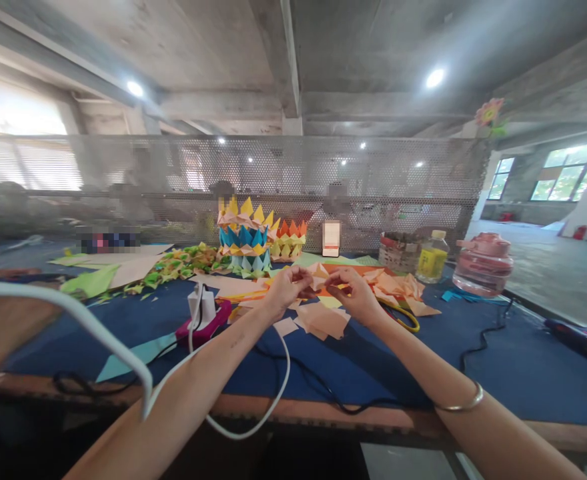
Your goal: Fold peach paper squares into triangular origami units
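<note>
Between my two hands, just above the blue table, is a small piece of pale peach paper (318,275). My left hand (291,288) pinches its left side, while the fingers of my right hand (352,291) close on its right side. Whether it is folded I cannot make out fully. Below the hands lie loose peach paper sheets (323,321) and a small pale square. To the right of my right hand spreads a pile of folded orange-peach paper pieces (396,285). Yellow-handled scissors (406,319) seem to lie partly under that pile.
Pointed folded-paper rings (246,240) stand stacked behind my hands, beside a phone (331,238). A magenta power strip (213,321) with a white charger sits left; white and black cables cross the front. A yellow bottle (432,257) and pink jug (483,263) stand right. Another person's arm (13,327) shows at left.
</note>
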The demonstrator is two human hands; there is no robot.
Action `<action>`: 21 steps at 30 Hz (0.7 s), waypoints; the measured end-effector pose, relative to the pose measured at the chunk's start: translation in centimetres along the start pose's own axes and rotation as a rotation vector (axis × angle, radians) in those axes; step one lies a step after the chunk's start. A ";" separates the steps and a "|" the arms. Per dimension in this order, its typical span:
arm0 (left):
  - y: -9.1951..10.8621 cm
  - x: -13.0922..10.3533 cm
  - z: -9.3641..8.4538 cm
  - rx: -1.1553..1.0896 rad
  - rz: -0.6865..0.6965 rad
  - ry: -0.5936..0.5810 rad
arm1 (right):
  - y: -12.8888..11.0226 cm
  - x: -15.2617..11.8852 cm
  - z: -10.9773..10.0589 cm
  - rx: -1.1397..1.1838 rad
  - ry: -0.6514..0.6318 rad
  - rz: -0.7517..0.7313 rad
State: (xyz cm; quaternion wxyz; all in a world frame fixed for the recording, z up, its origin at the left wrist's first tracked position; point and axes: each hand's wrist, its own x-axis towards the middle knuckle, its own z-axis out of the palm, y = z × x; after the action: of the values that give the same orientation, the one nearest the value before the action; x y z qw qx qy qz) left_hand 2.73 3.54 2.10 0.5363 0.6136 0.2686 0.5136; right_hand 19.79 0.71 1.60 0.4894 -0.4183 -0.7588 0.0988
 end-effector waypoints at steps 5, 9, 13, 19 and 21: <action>0.1 -0.1 0.1 -0.044 -0.051 0.013 | -0.2 0.0 -0.1 0.022 0.018 -0.029; 0.1 -0.1 0.1 -0.027 -0.050 0.000 | -0.2 0.0 -0.2 0.011 -0.011 -0.030; -0.1 -0.1 0.3 -0.004 -0.051 -0.019 | -0.1 0.0 -0.2 -0.024 -0.051 -0.029; -0.5 -0.4 0.7 0.046 -0.062 -0.009 | 0.3 0.0 -0.2 -0.011 -0.064 0.009; -0.7 -0.4 0.8 0.063 -0.039 -0.002 | 0.4 0.0 -0.1 0.006 -0.069 0.022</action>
State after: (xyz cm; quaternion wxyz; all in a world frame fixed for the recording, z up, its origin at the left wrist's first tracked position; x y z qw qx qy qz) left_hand 3.49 3.12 1.40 0.5270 0.6253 0.2959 0.4938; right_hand 20.10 0.93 1.40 0.4629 -0.4214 -0.7704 0.1209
